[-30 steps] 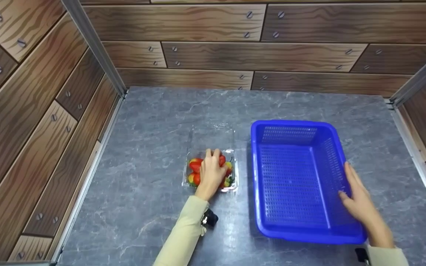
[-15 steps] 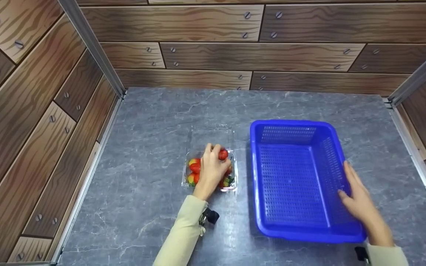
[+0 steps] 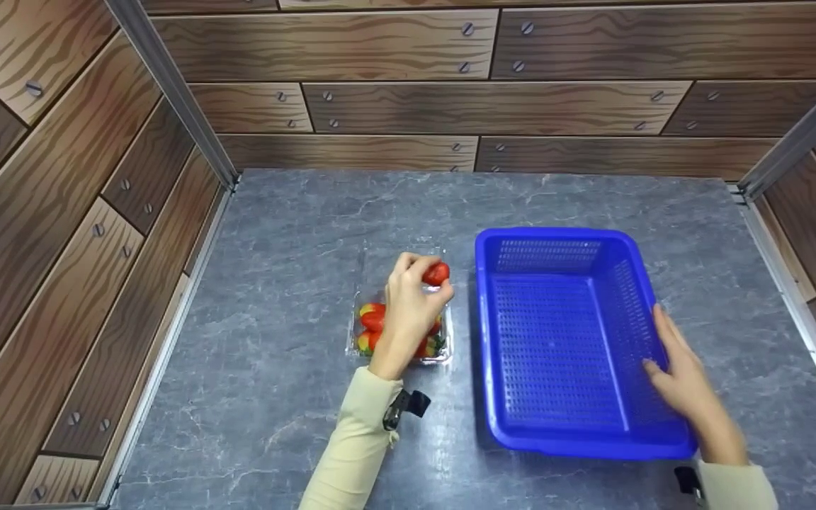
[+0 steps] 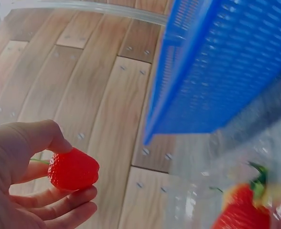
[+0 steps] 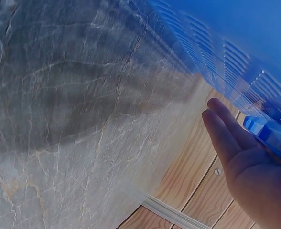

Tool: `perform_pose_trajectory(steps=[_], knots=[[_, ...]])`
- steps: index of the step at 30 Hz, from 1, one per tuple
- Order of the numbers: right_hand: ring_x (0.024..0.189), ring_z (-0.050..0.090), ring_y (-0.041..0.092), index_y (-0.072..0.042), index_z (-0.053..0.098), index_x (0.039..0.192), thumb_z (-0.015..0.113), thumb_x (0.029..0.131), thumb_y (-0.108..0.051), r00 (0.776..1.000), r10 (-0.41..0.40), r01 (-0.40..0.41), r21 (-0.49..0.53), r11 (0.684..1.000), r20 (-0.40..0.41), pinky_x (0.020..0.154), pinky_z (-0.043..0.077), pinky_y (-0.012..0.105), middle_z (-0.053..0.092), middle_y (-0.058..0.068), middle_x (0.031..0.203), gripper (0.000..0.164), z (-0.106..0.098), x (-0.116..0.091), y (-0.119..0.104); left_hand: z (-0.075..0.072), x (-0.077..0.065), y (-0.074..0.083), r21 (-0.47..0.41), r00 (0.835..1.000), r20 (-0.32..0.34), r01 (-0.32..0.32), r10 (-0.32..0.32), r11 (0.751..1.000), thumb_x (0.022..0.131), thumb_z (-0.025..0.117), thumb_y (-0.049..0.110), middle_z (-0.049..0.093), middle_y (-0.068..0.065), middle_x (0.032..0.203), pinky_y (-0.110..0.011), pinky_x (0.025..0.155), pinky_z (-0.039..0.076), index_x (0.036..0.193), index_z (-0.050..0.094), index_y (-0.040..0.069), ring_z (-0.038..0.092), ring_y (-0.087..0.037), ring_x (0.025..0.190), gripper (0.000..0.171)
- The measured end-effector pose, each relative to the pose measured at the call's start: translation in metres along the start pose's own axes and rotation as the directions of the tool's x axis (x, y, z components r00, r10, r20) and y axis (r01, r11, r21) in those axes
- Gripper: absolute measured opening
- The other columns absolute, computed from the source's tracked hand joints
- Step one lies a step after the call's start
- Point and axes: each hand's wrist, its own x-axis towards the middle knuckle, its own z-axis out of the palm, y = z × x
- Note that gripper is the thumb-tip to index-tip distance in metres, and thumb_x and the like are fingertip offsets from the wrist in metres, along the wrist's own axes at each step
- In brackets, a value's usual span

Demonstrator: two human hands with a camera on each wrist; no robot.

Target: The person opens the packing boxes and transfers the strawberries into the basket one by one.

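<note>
Strawberries (image 3: 373,321) in a container (image 3: 436,360), left of the basket (image 3: 553,347); both on the tabletop (image 3: 273,304); wall (image 3: 394,106) behind

Plank-patterned brown walls (image 3: 394,46), metal corner posts (image 3: 178,92), veined grey tabletop (image 3: 273,283).

Left hand (image 3: 408,301): is up from among the strawberries (image 3: 372,320) in the clear box (image 3: 448,338), farther and slightly more to the right than a second ago.
Red strawberry (image 3: 438,274): is lifted from the box's far right, showing more fully between thumb and fingers.

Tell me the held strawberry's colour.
The strawberry is bright red, clearest in the left wrist view.
</note>
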Motion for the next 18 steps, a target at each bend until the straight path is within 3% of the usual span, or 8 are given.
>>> perform_pose_trajectory(steps=[4, 8, 13, 18], knots=[[0.139, 0.013, 0.06, -0.005, 0.015, 0.158, 0.054, 0.08, 0.018, 1.0, 0.018, -0.018, 0.005, 1.0, 0.005, 0.114, 0.005, 0.067, 0.014, 0.035, 0.156, 0.09, 0.001, -0.001, -0.001, 0.003, 0.002, 0.014, -0.011, 0.999, -0.003, -0.053, 0.053, 0.999, 0.072, 0.076, 0.005, 0.062, -0.007, 0.096, -0.026, 0.075, 0.055, 0.103, 0.074, 0.004, 0.065, -0.02, 0.084, 0.031], [0.139, 0.014, 0.059, -0.006, 0.015, 0.158, 0.054, 0.08, 0.018, 1.0, 0.021, -0.021, 0.0, 1.0, 0.002, 0.116, 0.006, 0.063, 0.014, 0.035, 0.156, 0.09, 0.001, -0.002, -0.002, 0.009, 0.001, 0.031, -0.042, 0.997, 0.035, -0.07, 0.071, 0.997, 0.072, 0.077, 0.005, 0.061, -0.006, 0.096, -0.025, 0.076, 0.055, 0.104, 0.074, 0.004, 0.063, -0.018, 0.084, 0.032], [0.139, 0.016, 0.06, -0.004, 0.016, 0.157, 0.055, 0.08, 0.017, 1.0, 0.016, -0.016, -0.012, 1.0, -0.001, 0.117, 0.006, 0.061, 0.015, 0.035, 0.156, 0.089, 0.0, -0.002, -0.001, 0.022, -0.003, 0.055, -0.094, 0.989, 0.112, -0.089, 0.099, 0.992, 0.071, 0.078, 0.004, 0.06, -0.005, 0.098, -0.02, 0.078, 0.053, 0.103, 0.071, 0.005, 0.061, -0.016, 0.086, 0.033], [0.138, 0.018, 0.059, -0.003, 0.018, 0.157, 0.055, 0.08, 0.017, 1.0, 0.01, -0.01, -0.026, 1.0, -0.01, 0.117, 0.008, 0.059, 0.017, 0.034, 0.156, 0.087, 0.001, -0.001, -0.002, 0.04, -0.008, 0.077, -0.07, 0.964, 0.226, -0.129, 0.142, 0.989, 0.075, 0.077, 0.006, 0.056, -0.003, 0.099, -0.01, 0.075, 0.048, 0.103, 0.068, 0.007, 0.058, -0.011, 0.085, 0.03]])
